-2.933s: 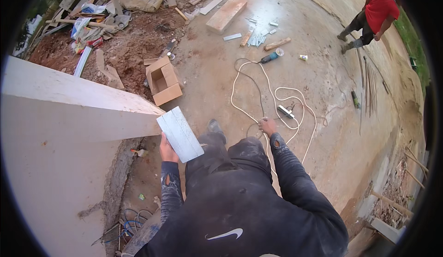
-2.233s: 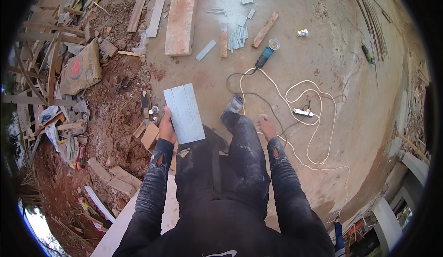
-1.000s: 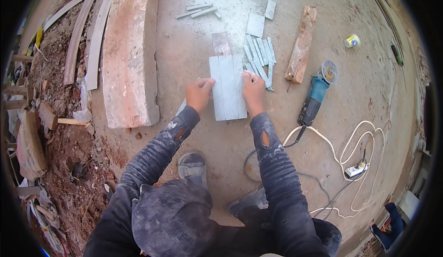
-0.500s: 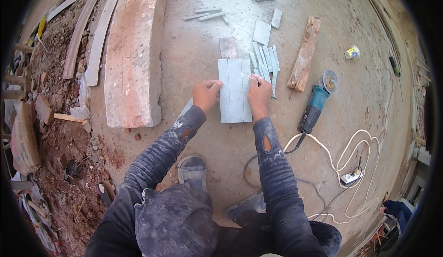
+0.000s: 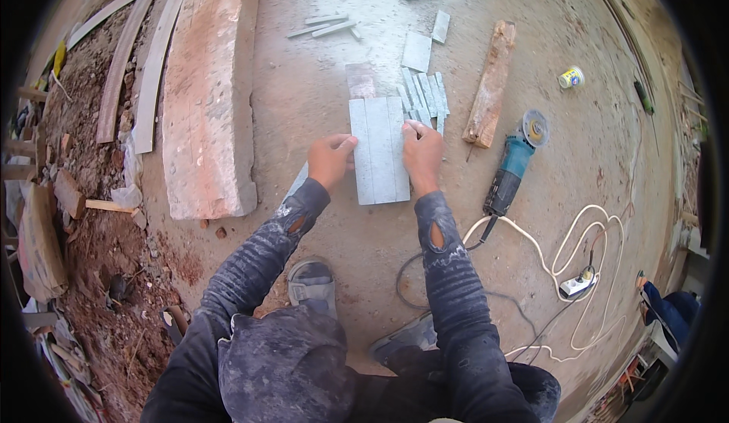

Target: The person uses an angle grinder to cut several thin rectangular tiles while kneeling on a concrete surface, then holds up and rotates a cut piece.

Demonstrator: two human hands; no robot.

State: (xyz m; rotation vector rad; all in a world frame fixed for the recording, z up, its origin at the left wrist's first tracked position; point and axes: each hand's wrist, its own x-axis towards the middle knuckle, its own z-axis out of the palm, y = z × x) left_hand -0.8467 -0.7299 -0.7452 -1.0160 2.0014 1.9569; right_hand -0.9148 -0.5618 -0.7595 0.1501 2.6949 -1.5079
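Note:
Between my hands is a pale grey-blue rectangular tile [image 5: 380, 153] with two lines running along its length. My left hand [image 5: 331, 161] is closed at its left edge, thumb on the rim. At the right edge my right hand [image 5: 424, 156] pinches the tile with bent fingers. A dark reddish flat piece [image 5: 361, 80] shows beyond the far end. Several narrow tile strips [image 5: 427, 95] lie just past my right hand. Part of another pale slab [image 5: 298, 181] shows beside my left wrist, mostly hidden.
An angle grinder [image 5: 512, 166] lies to the right, its cord near a white power strip [image 5: 575, 285]. Beyond it are a wooden block [image 5: 490, 85] and a small cup [image 5: 571, 77]. A long concrete block [image 5: 209, 96] lies left. Another person's blue-clad leg [image 5: 672, 313] shows at the right rim.
The view has shifted a little, moving the surroundings slightly left. The tile is turned slightly, and both hands stay at its edges. More of the other person's leg shows at the right.

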